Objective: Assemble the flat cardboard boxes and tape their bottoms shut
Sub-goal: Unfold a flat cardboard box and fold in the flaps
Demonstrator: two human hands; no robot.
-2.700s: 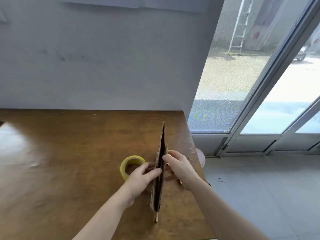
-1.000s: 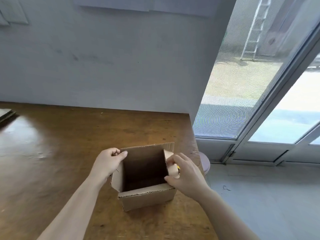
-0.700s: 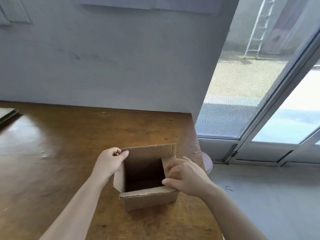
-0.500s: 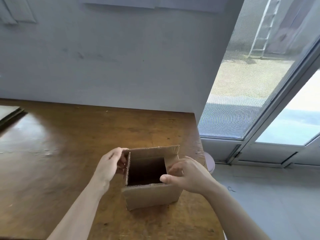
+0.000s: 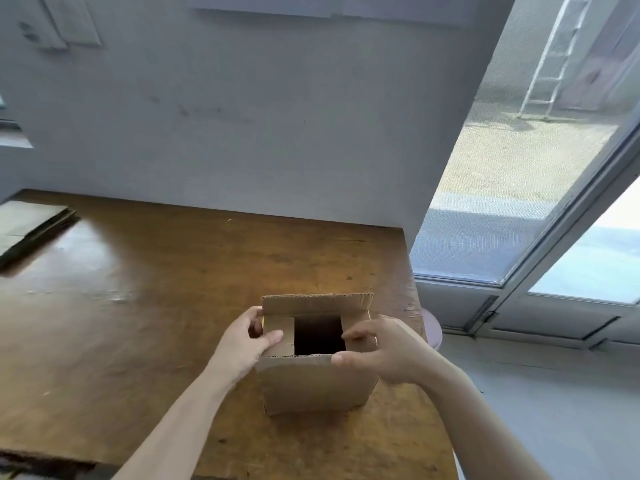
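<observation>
- left hand (image 5: 246,344) pinching the left side flap of the cardboard box (image 5: 313,384), right hand (image 5: 382,351) pressing the right flap in
- box upright near the table (image 5: 156,289) edge (far flap up)
- flat cardboard stack (image 5: 29,221) far left, well apart

left hand (image 5: 246,342) pinching, right hand (image 5: 384,351) pinching, forearms extended

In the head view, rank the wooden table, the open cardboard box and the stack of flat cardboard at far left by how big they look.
1. wooden table, by far the largest.
2. cardboard box.
3. stack of flat cardboard, though it is cut off by the frame edge and lies farther away, so its true size is unsure.
</observation>
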